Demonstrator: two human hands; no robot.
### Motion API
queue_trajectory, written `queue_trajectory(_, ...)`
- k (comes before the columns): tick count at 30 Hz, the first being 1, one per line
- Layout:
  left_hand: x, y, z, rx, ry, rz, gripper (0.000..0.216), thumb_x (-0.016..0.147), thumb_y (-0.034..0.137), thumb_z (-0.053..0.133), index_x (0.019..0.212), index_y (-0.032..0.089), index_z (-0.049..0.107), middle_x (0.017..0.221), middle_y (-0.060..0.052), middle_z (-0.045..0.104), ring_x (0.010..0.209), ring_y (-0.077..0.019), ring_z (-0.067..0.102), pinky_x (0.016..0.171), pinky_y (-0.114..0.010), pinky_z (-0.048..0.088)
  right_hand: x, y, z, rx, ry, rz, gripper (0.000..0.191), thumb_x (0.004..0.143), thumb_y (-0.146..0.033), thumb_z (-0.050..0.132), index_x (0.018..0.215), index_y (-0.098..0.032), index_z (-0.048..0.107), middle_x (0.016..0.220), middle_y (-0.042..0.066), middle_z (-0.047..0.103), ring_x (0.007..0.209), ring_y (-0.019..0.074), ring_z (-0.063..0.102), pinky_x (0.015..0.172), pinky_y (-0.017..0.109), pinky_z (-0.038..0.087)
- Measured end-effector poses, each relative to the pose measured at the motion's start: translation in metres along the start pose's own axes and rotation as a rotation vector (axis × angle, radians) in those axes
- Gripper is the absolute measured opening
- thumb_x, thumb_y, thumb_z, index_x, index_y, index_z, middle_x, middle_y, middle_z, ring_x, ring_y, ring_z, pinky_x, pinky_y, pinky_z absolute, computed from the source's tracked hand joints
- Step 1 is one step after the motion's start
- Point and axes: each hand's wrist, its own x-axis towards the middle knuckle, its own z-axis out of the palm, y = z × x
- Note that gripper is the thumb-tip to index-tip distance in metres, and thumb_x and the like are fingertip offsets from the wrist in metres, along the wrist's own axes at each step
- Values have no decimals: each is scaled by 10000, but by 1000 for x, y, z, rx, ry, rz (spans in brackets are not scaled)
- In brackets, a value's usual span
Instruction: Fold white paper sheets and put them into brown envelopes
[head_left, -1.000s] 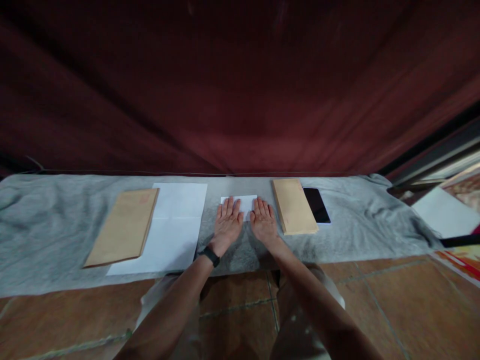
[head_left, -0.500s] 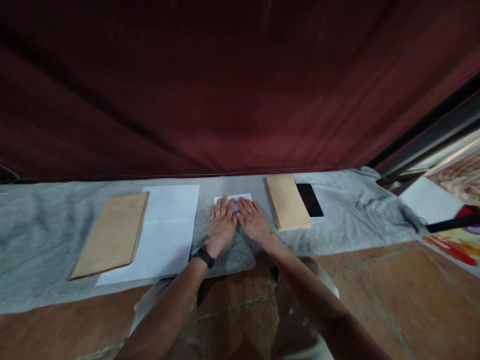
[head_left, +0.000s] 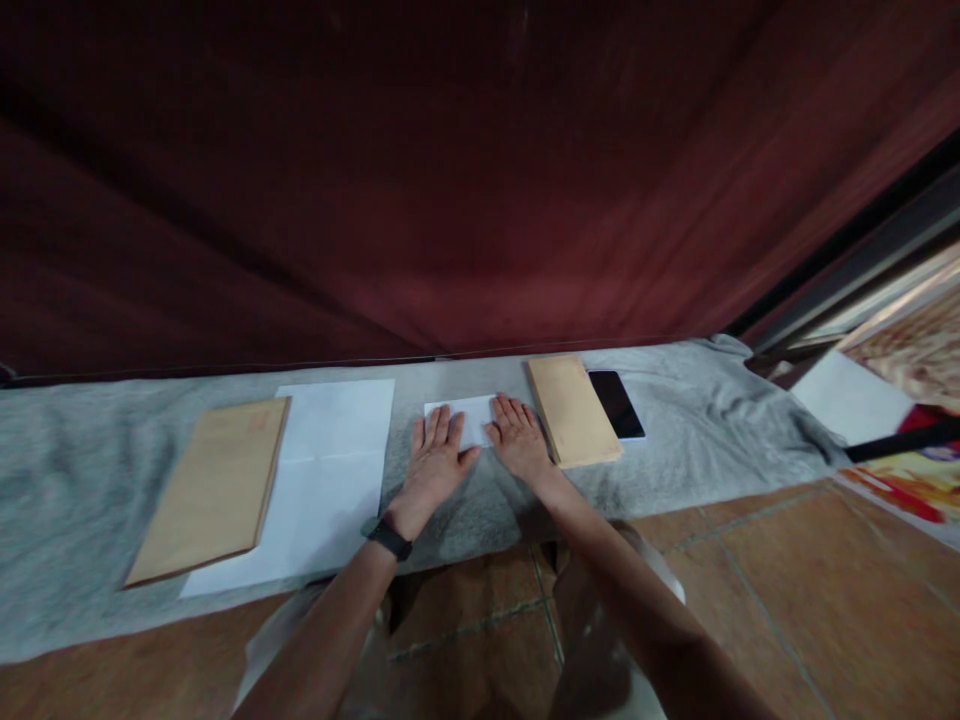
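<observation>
A small piece of folded white paper lies on the grey cloth, between and partly under my two hands. My left hand rests flat on its left end, fingers stretched forward and thumb pointing right. On the right end lies my right hand, also flat, its fingers covering that edge. Just right of my right hand is a stack of brown envelopes. To the left of my left hand are a large white sheet with a crease across it and, partly on top, more brown envelopes.
A dark-screened phone lies beside the right-hand envelopes. Behind the cloth hangs a dark red curtain. Tiled floor runs along the front, and a coloured printed sheet is at the far right.
My hands have slid apart, the left one to the left and the right one to the right. More of the folded paper's middle shows now. The view has shifted slightly.
</observation>
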Motion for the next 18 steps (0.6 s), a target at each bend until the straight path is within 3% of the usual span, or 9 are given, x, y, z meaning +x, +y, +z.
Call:
queue_trajectory(3, -2, -4, -7, -6, -20, 150, 527, 1015, 343, 463, 1493, 123, 484, 1603, -146, 419, 1509, -285, 344, 1253, -449, 250, 1, 1, -1, 4, -14, 5, 535, 1064, -351, 390, 1548, -126, 419, 1611, 119, 399, 1494, 285, 363, 1217, 459, 286)
queue_trajectory(6, -3, -2, -14, 6, -38, 211, 463, 987, 191, 459, 1439, 131, 538, 1561, -139, 484, 1459, -273, 431, 1226, -438, 305, 2, 0, -4, 12, -22, 12, 540, 1059, -354, 406, 1549, -127, 417, 1617, 128, 386, 1497, 280, 358, 1216, 457, 288)
queue_trajectory(10, -3, 4, -20, 11, -32, 231, 476, 945, 64, 435, 1394, 138, 574, 1522, -146, 529, 1418, -271, 486, 1189, -441, 357, 2, -1, -4, 13, -32, 19, 546, 1051, -355, 436, 1546, -124, 422, 1612, 140, 391, 1496, 280, 360, 1218, 462, 291)
queue_trajectory(14, -2, 4, -25, -25, -2, 226, 467, 930, 43, 453, 1350, 167, 613, 1477, -129, 578, 1368, -271, 537, 1137, -434, 418, 3, 1, -6, 36, -28, 2, 524, 1052, -345, 449, 1529, -130, 450, 1610, 147, 394, 1496, 282, 363, 1218, 473, 295)
queue_trajectory(18, 2, -4, -34, -79, 71, 193, 384, 918, 48, 483, 1219, 175, 684, 1297, -124, 701, 1176, -266, 665, 1019, -409, 500, 7, 4, -19, 202, -27, -97, 477, 1057, -384, 453, 1472, -160, 527, 1575, 131, 460, 1481, 260, 392, 1233, 483, 270)
